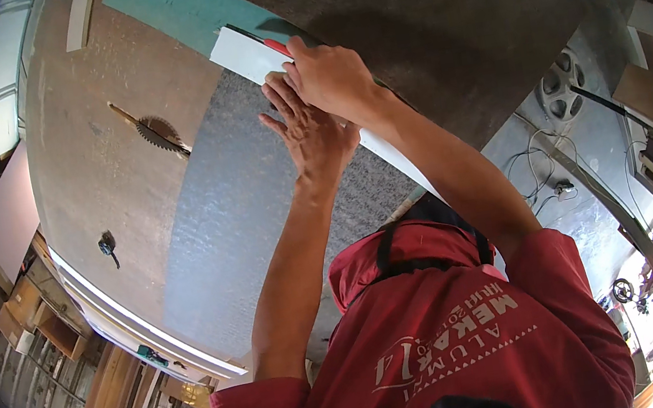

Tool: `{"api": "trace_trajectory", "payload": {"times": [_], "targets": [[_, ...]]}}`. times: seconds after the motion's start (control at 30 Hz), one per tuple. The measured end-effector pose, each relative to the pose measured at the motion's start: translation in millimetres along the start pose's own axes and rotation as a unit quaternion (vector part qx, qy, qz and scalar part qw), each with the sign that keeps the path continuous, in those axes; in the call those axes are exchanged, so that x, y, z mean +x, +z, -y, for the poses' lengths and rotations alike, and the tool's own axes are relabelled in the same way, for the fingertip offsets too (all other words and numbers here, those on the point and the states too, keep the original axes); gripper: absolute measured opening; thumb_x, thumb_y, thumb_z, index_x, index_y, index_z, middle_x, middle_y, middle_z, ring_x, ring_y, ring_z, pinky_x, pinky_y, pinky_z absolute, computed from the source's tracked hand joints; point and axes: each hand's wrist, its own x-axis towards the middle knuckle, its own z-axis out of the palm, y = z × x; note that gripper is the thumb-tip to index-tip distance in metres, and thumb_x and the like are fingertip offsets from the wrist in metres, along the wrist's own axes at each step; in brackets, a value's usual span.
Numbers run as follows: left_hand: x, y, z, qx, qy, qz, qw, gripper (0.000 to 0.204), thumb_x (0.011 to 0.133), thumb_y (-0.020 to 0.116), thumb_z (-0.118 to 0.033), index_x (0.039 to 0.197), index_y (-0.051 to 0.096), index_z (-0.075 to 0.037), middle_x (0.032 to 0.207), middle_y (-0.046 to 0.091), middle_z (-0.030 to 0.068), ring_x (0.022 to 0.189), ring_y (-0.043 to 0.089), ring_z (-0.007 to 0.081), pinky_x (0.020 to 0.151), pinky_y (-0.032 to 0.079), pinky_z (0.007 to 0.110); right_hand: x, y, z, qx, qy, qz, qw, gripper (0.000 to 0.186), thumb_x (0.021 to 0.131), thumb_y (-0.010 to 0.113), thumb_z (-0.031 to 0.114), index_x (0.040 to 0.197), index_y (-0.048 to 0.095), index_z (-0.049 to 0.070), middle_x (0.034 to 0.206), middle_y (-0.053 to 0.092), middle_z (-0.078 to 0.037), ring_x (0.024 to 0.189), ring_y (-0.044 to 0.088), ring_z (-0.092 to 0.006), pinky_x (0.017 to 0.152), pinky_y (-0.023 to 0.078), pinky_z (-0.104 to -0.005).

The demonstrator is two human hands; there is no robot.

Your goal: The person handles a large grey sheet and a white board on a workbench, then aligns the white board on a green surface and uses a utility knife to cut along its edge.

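Note:
A long white strip [236,53] lies slantwise across a grey speckled sheet [232,108] on the large brown worktop. My left hand [305,127] lies on the strip with its fingers stretched out, pressing it flat. Just beyond it, my right hand [331,76] is closed around a slim red tool [278,46] held against the strip's far edge. Most of that tool is covered by my fingers, so its exact kind is not clear. Both forearms hide the middle of the strip.
A toothed circular saw blade [159,133] stands up through the worktop [91,96] at left. A small dark fitting [107,245] sits nearer. A teal sheet [162,9] lies beyond the strip, a dark brown sheet [435,27] to its right. Cables and a spoked wheel [560,84] are at far right.

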Motion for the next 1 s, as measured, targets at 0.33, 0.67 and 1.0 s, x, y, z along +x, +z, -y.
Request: {"api": "trace_trajectory", "payload": {"times": [0.33,0.67,1.0], "targets": [[-2.6,17.7,8.5,0.001,0.015,-0.031,0.999,0.118,0.081,0.066,-0.054,0.159,-0.002,0.001,0.163,-0.001,0.0326,0.152,-0.002,0.0522,0.112,0.012,0.077,10.0,7.0,4.8,-0.013,-0.009,0.010,1.000,0.029,0.101,0.053,0.029,0.107,0.052,0.000,0.073,0.069,-0.021,0.069,0.071,-0.0393,0.059,0.057,-0.0494],[-0.8,-5.4,-4.5,-0.006,-0.006,0.017,1.000,0.110,0.084,0.067,-0.047,0.157,0.007,0.008,0.163,0.002,0.0342,0.152,0.002,0.0520,0.113,0.014,0.076,0.0,-8.7,10.6,-0.009,0.011,0.031,0.999,0.027,0.100,0.055,0.026,0.105,0.053,0.000,0.079,0.070,-0.024,0.074,0.072,-0.0416,0.063,0.058,-0.0501],[-7.3,-5.8,-5.1,-0.022,-0.002,-0.016,1.000,0.123,0.077,0.079,-0.050,0.153,0.009,0.016,0.162,0.006,0.0352,0.153,0.003,0.0503,0.114,0.013,0.074,-116.3,-37.1,-26.3,-0.047,0.079,0.109,0.990,0.024,0.099,0.054,0.022,0.113,0.049,0.002,0.075,0.069,-0.024,0.072,0.070,-0.0441,0.062,0.056,-0.0538]]}}
